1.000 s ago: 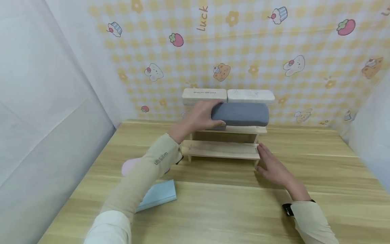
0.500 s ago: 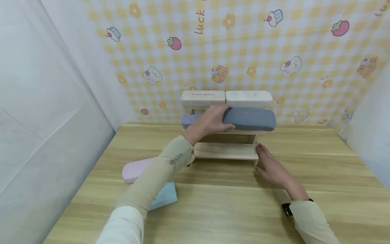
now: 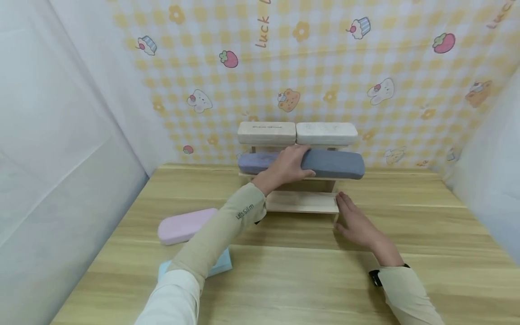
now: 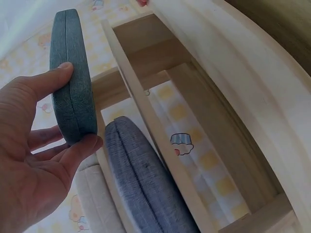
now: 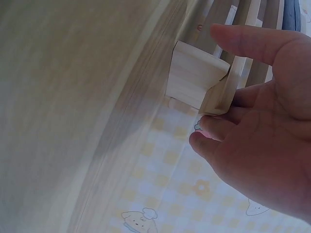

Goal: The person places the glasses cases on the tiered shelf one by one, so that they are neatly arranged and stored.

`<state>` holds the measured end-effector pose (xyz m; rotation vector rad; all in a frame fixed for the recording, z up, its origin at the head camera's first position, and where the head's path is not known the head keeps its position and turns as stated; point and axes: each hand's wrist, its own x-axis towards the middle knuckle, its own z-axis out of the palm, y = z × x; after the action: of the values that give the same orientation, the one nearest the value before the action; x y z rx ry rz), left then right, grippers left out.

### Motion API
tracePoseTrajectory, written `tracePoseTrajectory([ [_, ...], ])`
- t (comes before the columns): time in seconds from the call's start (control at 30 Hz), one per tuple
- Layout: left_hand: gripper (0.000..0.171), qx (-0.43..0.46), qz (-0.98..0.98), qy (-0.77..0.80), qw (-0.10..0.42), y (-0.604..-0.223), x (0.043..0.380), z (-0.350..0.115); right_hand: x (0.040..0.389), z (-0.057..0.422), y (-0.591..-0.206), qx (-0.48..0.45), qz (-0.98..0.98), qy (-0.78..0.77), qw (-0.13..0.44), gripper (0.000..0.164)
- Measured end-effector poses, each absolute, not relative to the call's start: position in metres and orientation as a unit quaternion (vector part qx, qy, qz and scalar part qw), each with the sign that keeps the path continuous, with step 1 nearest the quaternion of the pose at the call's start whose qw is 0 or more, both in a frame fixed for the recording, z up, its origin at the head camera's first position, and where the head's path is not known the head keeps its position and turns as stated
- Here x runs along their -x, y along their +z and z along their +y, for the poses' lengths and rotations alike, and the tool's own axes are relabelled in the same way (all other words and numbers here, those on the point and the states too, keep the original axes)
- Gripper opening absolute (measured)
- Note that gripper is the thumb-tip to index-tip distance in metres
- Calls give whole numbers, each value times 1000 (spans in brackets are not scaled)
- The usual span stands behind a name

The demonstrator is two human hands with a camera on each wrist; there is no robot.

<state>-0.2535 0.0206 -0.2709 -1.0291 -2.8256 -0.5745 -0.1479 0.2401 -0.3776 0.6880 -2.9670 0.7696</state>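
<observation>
My left hand [image 3: 287, 166] grips the near end of a dark blue-grey glasses case [image 3: 335, 164] between thumb and fingers, over the right half of the stepped wooden rack's [image 3: 302, 202] middle tier. In the left wrist view the dark case [image 4: 74, 102] looks held up apart from the purple-blue glasses case [image 4: 143, 177] that lies on that tier. My right hand [image 3: 359, 228], fingers fairly straight, touches the right end of the bottom tier. Beige [image 3: 266, 133] and white [image 3: 327, 133] glasses cases lie end to end on the top tier.
On the table left of the rack lie a pink glasses case [image 3: 184, 226] and a light blue case [image 3: 221, 264], the latter partly hidden by my left sleeve. A checked cloth [image 3: 243, 90] hangs behind the rack.
My left hand has brought the dark case right and down toward the middle tier, uncovering the purple-blue case. My right hand has stayed at the rack's end.
</observation>
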Motion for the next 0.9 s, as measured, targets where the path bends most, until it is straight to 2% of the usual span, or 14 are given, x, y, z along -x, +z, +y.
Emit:
tracePoseTrajectory([
  [0.6,70,325,-931,-162,32,-284,271,35,149,240,-382,-208,-944,256,4,76],
  [0.77,72,337,-927,-162,20,-285,275,33,149,241,-383,-206,-945,255,4,77],
  [0.9,66,333,-930,-158,3,-286,278,32,151,242,-384,-208,-945,252,6,77],
])
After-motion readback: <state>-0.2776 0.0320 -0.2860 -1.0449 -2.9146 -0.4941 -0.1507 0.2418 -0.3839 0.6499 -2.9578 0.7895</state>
